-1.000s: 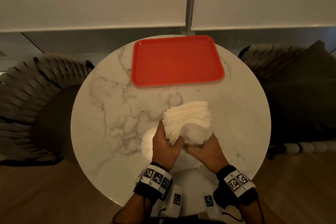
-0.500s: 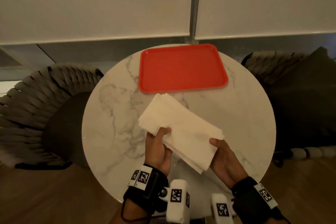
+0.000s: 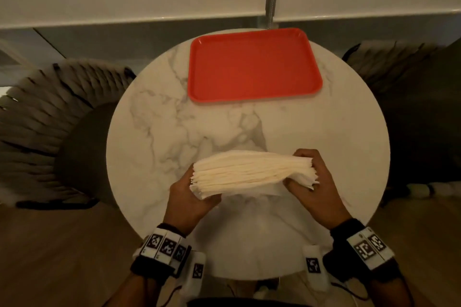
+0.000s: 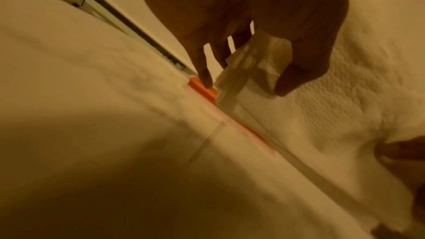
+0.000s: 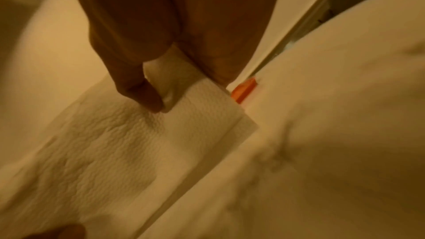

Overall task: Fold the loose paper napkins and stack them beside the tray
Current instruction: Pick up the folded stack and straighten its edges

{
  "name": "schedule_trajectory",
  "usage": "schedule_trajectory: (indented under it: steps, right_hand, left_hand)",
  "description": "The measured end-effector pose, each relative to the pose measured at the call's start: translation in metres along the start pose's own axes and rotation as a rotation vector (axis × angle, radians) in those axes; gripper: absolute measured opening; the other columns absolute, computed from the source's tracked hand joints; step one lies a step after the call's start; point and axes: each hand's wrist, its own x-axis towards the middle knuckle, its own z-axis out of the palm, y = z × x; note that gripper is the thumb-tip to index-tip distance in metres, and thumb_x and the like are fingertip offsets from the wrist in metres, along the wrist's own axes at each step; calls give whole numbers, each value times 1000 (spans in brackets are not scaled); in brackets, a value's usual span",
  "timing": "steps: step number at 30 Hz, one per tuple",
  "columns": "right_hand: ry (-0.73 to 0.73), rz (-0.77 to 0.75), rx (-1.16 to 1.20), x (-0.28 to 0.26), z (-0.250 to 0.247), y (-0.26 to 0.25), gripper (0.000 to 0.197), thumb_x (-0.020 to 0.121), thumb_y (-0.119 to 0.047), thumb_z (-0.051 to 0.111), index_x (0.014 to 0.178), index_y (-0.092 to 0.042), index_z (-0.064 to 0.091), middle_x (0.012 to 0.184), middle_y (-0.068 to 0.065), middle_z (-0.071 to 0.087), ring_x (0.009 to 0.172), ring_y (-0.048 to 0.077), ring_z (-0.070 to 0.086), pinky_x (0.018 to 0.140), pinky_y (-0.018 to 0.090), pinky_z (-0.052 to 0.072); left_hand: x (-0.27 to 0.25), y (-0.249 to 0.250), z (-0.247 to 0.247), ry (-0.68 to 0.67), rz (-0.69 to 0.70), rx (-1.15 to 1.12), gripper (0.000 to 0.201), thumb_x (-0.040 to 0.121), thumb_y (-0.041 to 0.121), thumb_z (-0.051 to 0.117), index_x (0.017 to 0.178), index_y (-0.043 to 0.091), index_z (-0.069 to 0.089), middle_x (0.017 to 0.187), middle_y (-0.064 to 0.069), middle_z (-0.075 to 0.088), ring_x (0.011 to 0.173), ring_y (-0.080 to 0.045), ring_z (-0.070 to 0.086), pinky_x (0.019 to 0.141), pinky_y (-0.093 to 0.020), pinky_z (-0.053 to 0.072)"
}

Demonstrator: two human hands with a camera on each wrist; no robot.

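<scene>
The person is holding a thick stack of white napkins (image 3: 252,172) over the near half of the round marble table (image 3: 159,132), edge-on to the head camera so the layers are showing as thin lines. The left hand (image 3: 192,197) is gripping the stack's near-left corner, with the palm under it and the thumb curling round the near side. The right hand (image 3: 311,189) is clamping the right end, where the fingers are wrapping over the far side and the thumb is pressing the near side, so the sheets are pinching together there and fanning thicker toward the left. A single loose sheet is hanging a little below the stack between the two hands.

From the left wrist, the thumb (image 4: 296,72) and fingers are closing on a folded corner of paper, with embossed napkin surface spreading to the right. From the right wrist, the thumb (image 5: 140,94) is pinching the embossed top sheet against the fingers.

The red tray (image 3: 252,67) is sitting flat at the far side of the table, well apart from the stack, with bare marble between them. Dark woven chairs (image 3: 57,112) are standing to the left and right of the table, on a wood floor (image 3: 57,252).
</scene>
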Motion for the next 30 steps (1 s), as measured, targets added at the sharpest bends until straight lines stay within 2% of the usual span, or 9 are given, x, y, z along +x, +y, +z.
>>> schedule_trajectory:
  steps: [6, 9, 12, 14, 17, 21, 23, 27, 30]
  right_hand:
    - [-15, 145, -85, -15, 9, 36, 57, 66, -7, 78, 110, -28, 48, 100, -27, 62, 93, -6, 61, 81, 10, 46]
    - [-17, 174, -90, -17, 7, 37, 58, 63, -12, 79, 112, -26, 52, 107, -18, 66, 104, 6, 64, 90, 21, 49]
    - [4, 227, -58, -13, 13, 27, 54, 68, -3, 84, 111, -24, 60, 107, -8, 71, 103, 10, 67, 95, 37, 53]
    - [13, 280, -6, -10, 5, 9, 58, 67, -10, 87, 114, -27, 59, 108, -18, 70, 104, 6, 66, 92, 32, 55]
    - [24, 104, -227, -3, -20, -29, 94, 53, -41, 92, 133, -35, 43, 132, -23, 49, 121, 2, 52, 97, 27, 49]
    - [-196, -252, -665, 10, 2, -73, 131, 47, -69, 84, 152, -26, 18, 159, -6, 14, 147, 14, 17, 116, 44, 24]
    - [-269, -208, -573, 13, 28, -75, 122, 52, -67, 83, 150, -30, 20, 154, -13, 27, 142, 9, 29, 115, 45, 30]
    - [-157, 18, -129, 16, 38, -62, 62, 69, -33, 86, 117, -36, 48, 108, -25, 62, 100, -4, 59, 80, 15, 49]
    - [-87, 31, -26, 19, 32, -58, 45, 74, -23, 82, 112, -23, 58, 104, -14, 68, 96, 5, 65, 79, 24, 54]
  left_hand:
    - [-12, -22, 19, -86, -105, 37, 49, 57, 45, 69, 103, 41, 54, 99, 44, 63, 96, 24, 57, 85, -2, 43]
    - [-9, -24, 20, -85, -137, 34, 47, 55, 48, 67, 100, 41, 55, 92, 34, 67, 93, 24, 58, 86, -6, 45]
    - [-6, -19, 17, -82, -116, 22, 48, 59, 48, 66, 105, 40, 55, 97, 46, 62, 92, 22, 59, 81, -4, 44]
    - [4, -4, 6, -95, -110, 16, 42, 61, 45, 63, 103, 37, 60, 94, 38, 67, 88, 14, 64, 76, -11, 47]
    - [30, 35, -21, -166, 101, 267, 34, 68, 45, 58, 97, 29, 62, 87, 17, 70, 79, 1, 66, 68, -27, 53]
    - [59, 102, -38, -276, 402, 803, 34, 75, 60, 50, 92, 30, 50, 82, 10, 61, 71, -14, 62, 56, -33, 47]
    - [64, 129, -34, -286, 481, 924, 32, 79, 59, 51, 93, 30, 47, 82, 9, 59, 71, -18, 61, 55, -31, 40]
    - [67, 151, -26, -295, 574, 927, 40, 80, 62, 51, 101, 28, 50, 87, 9, 62, 75, -17, 61, 65, -32, 38]
    - [67, 143, -30, -268, 435, 603, 58, 71, 58, 64, 119, 30, 50, 108, 11, 62, 94, -10, 61, 81, -33, 49]
